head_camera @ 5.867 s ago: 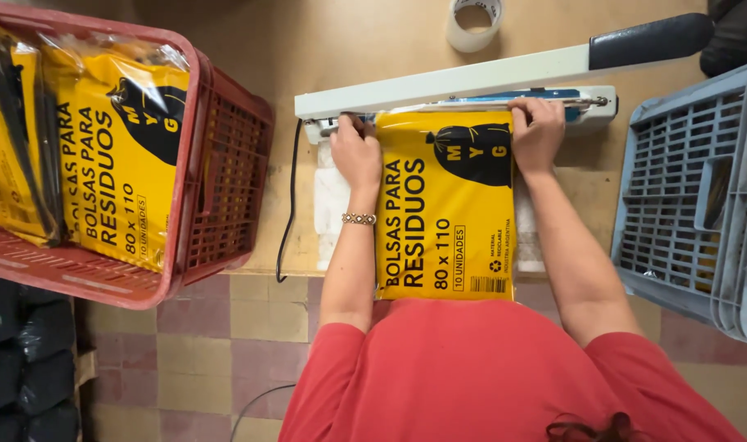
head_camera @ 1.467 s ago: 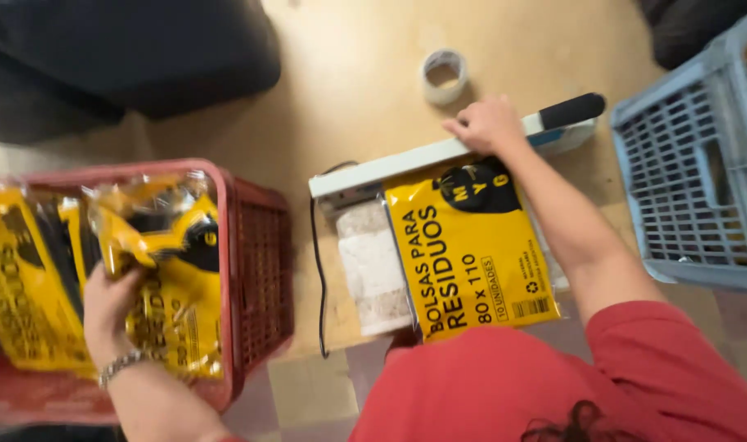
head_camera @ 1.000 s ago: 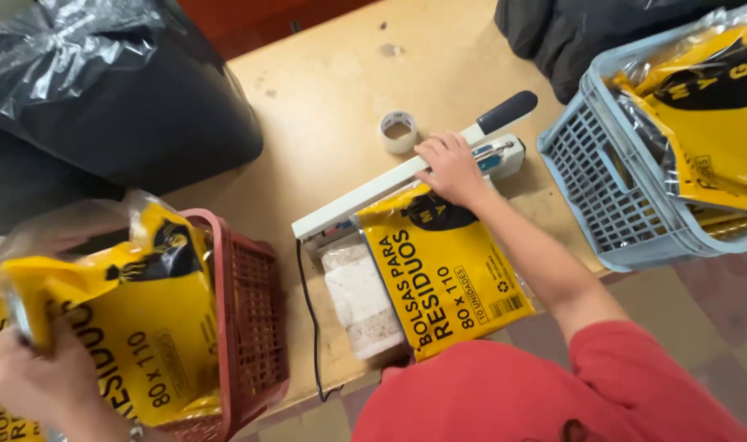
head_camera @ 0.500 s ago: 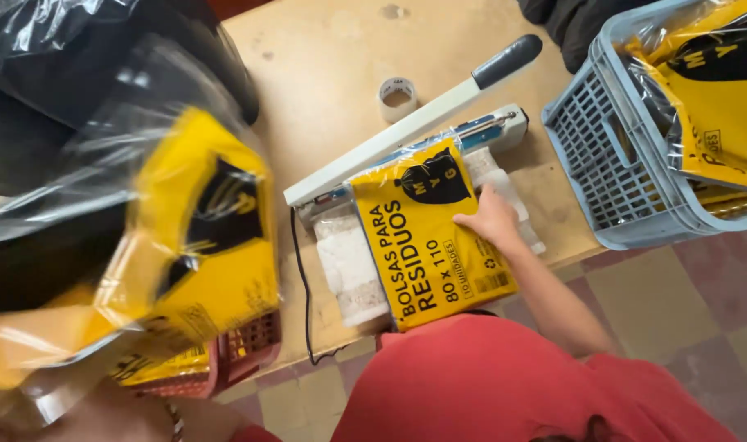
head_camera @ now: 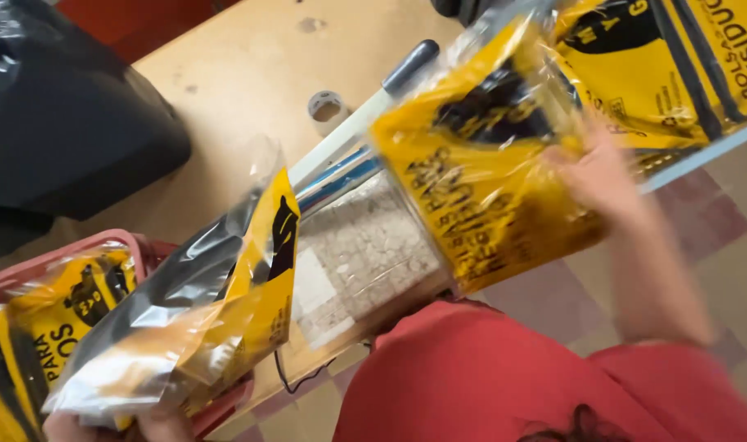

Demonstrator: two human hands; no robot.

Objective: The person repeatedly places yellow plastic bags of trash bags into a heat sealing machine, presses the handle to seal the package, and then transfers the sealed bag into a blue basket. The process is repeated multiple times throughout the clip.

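My left hand (head_camera: 112, 424), fingers closed, now lifts a fresh yellow pack (head_camera: 202, 319) out of the red basket (head_camera: 136, 245). The right hand (head_camera: 598, 176) has pulled the sealed pack (head_camera: 480, 188) off the sealer (head_camera: 349, 151), swinging it toward the grey crate (head_camera: 701, 151); grip blurred, seems clamped.

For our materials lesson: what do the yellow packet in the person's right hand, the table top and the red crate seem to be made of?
Yellow packet in the right hand: the yellow packet looks like thin glossy plastic film, given its glare and wrinkles. Tan table top: probably matt wood or board, with scuffs and stains. Red crate: likely moulded plastic, judging by its smooth rounded rim.
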